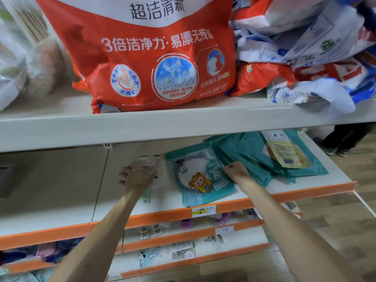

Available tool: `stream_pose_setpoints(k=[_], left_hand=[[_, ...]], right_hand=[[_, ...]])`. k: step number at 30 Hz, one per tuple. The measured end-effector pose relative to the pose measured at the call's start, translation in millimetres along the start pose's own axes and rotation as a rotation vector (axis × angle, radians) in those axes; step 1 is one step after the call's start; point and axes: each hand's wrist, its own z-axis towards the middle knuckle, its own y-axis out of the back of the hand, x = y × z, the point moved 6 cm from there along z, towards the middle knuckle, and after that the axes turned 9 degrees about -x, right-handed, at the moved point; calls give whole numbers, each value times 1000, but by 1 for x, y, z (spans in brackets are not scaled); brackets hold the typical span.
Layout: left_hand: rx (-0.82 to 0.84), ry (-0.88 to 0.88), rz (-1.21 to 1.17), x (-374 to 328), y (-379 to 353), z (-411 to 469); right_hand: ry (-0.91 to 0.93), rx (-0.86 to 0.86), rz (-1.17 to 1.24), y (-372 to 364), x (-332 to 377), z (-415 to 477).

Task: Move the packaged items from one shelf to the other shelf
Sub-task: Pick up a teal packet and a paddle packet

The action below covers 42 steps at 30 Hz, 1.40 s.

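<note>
On the upper shelf (183,123) above us stands a big red detergent bag (158,53). Below, teal packets (244,147) lie fanned on the orange-edged shelf (315,190). Our right hand (236,171) pinches them, and our left hand (138,176) curls around a small pale packet (149,162) just beside.

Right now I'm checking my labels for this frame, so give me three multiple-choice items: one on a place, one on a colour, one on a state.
1. Where is the red bag? A. floor B. upper shelf C. basket
2. Colour of the packets at the right hand? A. teal B. yellow C. black
3. The left hand is: A. idle B. flat on the shelf C. gripping a clear packet
B: it stands on the shelf above the hands. A: their wrappers are teal. C: fingers curl round it.
</note>
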Motion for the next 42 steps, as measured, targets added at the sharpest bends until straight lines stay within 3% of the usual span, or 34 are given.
stream_pose_setpoints(k=[3, 7, 11, 13, 18, 22, 30, 34, 38, 42], left_hand=[[-97, -5, -10, -4, -2, 1], [162, 116, -91, -6, -1, 3], [236, 126, -151, -15, -2, 8], [158, 0, -88, -23, -6, 16], [-217, -497, 175, -53, 31, -6], [-145, -636, 369, -50, 15, -22], [24, -612, 547, -48, -20, -40], [76, -507, 426, -44, -17, -29], [48, -250, 220, -25, -9, -9], [165, -162, 77, -17, -13, -2]], right_hand=[[30, 29, -29, -11, 2, 3], [88, -2, -158, -25, 5, 2], [105, -71, -178, -28, 4, 2], [89, -40, -156, -28, 4, 1], [83, -40, -143, -26, 5, -1], [77, -30, -159, -24, 8, -4], [54, -10, -166, -25, 6, 0], [38, 29, -182, -22, 12, -4], [51, 48, -141, -24, 19, -1], [-4, 179, 67, -25, 24, -3]])
